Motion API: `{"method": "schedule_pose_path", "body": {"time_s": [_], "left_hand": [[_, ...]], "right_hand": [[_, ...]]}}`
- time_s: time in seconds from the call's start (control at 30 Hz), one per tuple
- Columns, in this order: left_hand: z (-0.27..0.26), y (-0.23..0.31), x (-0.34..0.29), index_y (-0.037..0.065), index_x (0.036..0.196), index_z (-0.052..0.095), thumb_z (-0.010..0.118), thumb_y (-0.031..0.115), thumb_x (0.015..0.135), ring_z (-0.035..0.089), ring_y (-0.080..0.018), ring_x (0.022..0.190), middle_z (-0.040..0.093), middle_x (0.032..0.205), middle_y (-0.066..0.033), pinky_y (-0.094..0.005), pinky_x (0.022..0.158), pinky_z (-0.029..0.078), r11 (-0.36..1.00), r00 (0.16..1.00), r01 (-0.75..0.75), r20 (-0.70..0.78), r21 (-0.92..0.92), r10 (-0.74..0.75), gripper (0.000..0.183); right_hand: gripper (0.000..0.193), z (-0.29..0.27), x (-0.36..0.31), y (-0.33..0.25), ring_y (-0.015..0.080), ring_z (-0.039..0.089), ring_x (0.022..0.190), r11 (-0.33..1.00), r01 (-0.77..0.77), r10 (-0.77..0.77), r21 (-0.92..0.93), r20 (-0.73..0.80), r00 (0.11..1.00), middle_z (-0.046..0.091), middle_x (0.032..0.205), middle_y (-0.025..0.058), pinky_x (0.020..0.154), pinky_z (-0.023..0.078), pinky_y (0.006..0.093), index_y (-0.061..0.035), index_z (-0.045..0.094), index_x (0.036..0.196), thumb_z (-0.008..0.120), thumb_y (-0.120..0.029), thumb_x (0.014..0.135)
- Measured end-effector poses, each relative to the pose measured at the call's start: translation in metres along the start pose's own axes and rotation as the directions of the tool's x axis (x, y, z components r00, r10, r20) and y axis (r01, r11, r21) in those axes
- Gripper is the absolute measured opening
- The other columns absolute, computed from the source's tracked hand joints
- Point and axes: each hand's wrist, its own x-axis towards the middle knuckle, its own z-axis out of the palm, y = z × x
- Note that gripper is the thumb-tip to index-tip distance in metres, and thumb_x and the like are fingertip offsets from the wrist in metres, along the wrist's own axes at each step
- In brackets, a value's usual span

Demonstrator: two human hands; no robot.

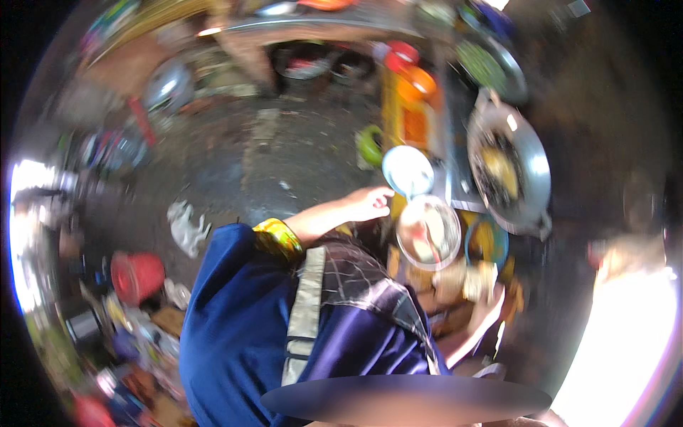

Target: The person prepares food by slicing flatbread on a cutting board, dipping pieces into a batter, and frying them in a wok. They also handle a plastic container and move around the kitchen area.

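Note:
My left hand hovers at the rim of a bowl of pale liquid, its fingers loosely bent and apart, with nothing visible in them. A red-handled utensil rests in that bowl. Just beyond is a white round dish. Low on the right, my right hand closes on a pale, bread-like slice, blurred by motion. Other pale pieces lie beside it. On the right, a wide metal pan holds dark oil with a golden piece frying in it.
A blue-rimmed bowl sits between the batter bowl and pan. Beyond are an orange container, a green round object and a tray of green food. A white animal lies on the floor near a red bucket.

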Motion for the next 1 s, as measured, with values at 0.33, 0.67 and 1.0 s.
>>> {"method": "schedule_pose_path", "body": {"time_s": [0.33, 0.67, 1.0], "left_hand": [[0.070, 0.011, 0.017, 0.001, 0.116, 0.051, 0.047, 0.017, 0.091, 0.057, -0.0144, 0.093, 0.060, 0.102, -0.0050, -0.0302, 0.083, 0.046, 0.686, 0.832, 0.359, 0.551, -0.632, 0.072, 0.030], [0.053, -0.062, 0.012, 0.001, 0.115, 0.049, 0.048, 0.014, 0.088, 0.062, -0.0195, 0.089, 0.061, 0.103, -0.0103, -0.0347, 0.077, 0.052, 0.540, 0.917, 0.399, 0.311, -0.741, -0.251, 0.030], [0.023, -0.055, -0.006, -0.002, 0.115, 0.046, 0.043, 0.014, 0.090, 0.061, -0.0240, 0.093, 0.058, 0.106, -0.0135, -0.0385, 0.082, 0.050, 0.380, 0.930, 0.320, 0.211, -0.868, -0.301, 0.029]], "right_hand": [[0.021, 0.097, 0.021, -0.101, 0.0324, 0.059, 0.084, 0.954, 0.188, -0.292, 0.235, 0.577, 0.763, 0.060, 0.090, 0.0163, 0.072, 0.045, 0.0354, -0.0031, 0.057, 0.097, 0.058, -0.009, 0.078], [0.039, 0.213, 0.046, -0.013, 0.0349, 0.058, 0.093, 0.878, 0.351, 0.075, -0.324, 0.819, 0.569, 0.055, 0.105, 0.0275, 0.080, 0.047, 0.0414, -0.0129, 0.053, 0.117, 0.049, -0.031, 0.082], [0.030, 0.162, 0.040, 0.003, 0.0388, 0.051, 0.102, 0.783, 0.369, -0.012, -0.500, 0.582, 0.813, 0.054, 0.108, 0.0218, 0.079, 0.047, 0.0401, -0.0024, 0.059, 0.101, 0.051, -0.014, 0.074]]}}
